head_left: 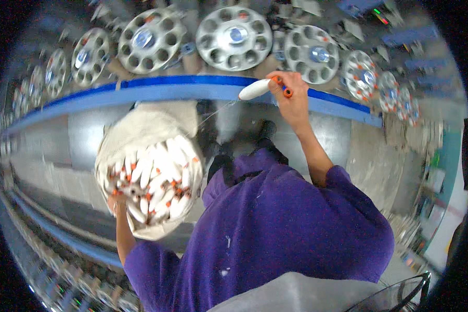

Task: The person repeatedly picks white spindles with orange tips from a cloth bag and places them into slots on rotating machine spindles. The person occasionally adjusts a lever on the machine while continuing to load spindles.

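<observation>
My right hand point(292, 99) is raised over the blue rail, closed around several bobbins. One is a full bobbin of white yarn point(255, 90) that sticks out to the left; beside it show bare orange tube ends point(287, 92). A thin thread point(213, 113) runs from near the full bobbin down toward a cloth-lined round container point(135, 125). That container holds a heap of white yarn bobbins point(158, 169) with orange ends. At its left rim my left hand point(117, 202) is closed, next to some orange ends; blur hides what its fingers hold.
Ahead runs a long blue rail point(166, 89). Behind it stands a row of round metal discs with holes point(234, 39), some with orange ends in them. Another row of machinery point(67, 270) with a blue rail lies at lower left. Grey floor point(322, 140) shows between.
</observation>
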{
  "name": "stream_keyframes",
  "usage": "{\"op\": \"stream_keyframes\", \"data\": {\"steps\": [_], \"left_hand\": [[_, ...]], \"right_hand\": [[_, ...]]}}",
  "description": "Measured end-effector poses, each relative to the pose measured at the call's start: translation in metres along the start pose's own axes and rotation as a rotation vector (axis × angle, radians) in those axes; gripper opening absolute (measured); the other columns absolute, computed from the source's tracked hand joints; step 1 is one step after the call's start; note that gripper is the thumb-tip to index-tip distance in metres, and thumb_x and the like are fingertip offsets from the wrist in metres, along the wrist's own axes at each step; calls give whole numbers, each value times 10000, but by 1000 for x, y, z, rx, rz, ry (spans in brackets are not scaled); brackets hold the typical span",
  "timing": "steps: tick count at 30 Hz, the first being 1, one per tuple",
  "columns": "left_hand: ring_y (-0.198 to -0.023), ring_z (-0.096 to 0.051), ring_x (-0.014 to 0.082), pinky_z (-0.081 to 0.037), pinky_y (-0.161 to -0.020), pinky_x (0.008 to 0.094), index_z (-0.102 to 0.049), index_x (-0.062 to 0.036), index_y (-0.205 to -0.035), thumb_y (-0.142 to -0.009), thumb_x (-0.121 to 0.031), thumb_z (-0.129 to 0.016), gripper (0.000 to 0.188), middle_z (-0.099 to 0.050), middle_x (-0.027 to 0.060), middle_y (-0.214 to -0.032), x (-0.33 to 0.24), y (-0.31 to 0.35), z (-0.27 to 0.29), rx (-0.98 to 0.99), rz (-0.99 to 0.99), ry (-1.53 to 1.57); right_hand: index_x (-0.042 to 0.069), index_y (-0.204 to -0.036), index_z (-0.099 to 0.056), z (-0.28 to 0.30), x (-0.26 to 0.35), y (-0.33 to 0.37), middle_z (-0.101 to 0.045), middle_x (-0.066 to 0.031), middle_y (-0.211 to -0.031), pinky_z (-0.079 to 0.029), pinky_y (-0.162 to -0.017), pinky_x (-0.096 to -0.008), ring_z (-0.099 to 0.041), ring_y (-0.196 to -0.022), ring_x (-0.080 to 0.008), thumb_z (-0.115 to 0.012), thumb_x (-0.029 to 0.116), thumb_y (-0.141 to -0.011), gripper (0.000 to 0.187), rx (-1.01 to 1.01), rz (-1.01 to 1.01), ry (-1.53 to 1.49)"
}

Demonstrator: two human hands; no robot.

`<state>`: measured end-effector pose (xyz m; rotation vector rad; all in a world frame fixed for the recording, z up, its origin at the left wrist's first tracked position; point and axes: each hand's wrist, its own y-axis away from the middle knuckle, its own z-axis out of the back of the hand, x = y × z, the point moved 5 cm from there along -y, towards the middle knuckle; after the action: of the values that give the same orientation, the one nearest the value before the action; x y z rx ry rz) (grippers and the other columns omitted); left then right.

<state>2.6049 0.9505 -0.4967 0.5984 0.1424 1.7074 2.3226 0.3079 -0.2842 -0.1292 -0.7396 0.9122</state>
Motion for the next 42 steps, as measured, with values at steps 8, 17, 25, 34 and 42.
{"op": "stream_keyframes", "data": {"steps": [8,17,25,34,42], "left_hand": [[-957,-660,181,-515,-817,324,-645,-82,-1193,-892,-292,-600,370,-696,126,-1065,-105,83,127,-26,-400,344],[-922,-614,147,-473,-858,294,-684,-21,-1059,-831,-180,-701,279,-680,79,-991,-459,444,235,820,-1236,972],[-901,-603,112,-474,-845,275,-705,-20,-965,-813,-158,-743,209,-678,45,-957,-525,590,245,980,-1670,399],[-870,-646,183,-523,-783,312,-639,4,-971,-790,-139,-707,240,-656,150,-1059,-527,451,277,930,-1010,1095],[-1044,-580,233,-457,-934,357,-629,11,-1001,-791,-128,-695,260,-545,179,-1279,-539,417,311,1284,-1373,1231]], "right_hand": [[65,-941,-635,116,-101,38,-626,-91,-710,-457,-573,-317,-591,-612,-184,-664,182,-866,142,-43,-462,-269],[54,-888,-642,167,-117,4,-658,-151,-746,-505,-627,-376,-657,-672,-314,-649,270,-856,218,47,-150,-480],[66,-893,-639,181,-136,-7,-623,-117,-681,-486,-574,-359,-631,-606,-237,-650,298,-860,234,368,-104,-805],[63,-1288,-438,114,-136,109,-574,-95,-983,-470,-552,-269,-553,-625,-131,-735,269,-810,599,546,-1053,-1674],[37,-1266,-470,42,-131,4,-618,-75,-749,-382,-286,-239,-497,-383,-98,-431,549,-953,602,888,-705,-1392]]}}
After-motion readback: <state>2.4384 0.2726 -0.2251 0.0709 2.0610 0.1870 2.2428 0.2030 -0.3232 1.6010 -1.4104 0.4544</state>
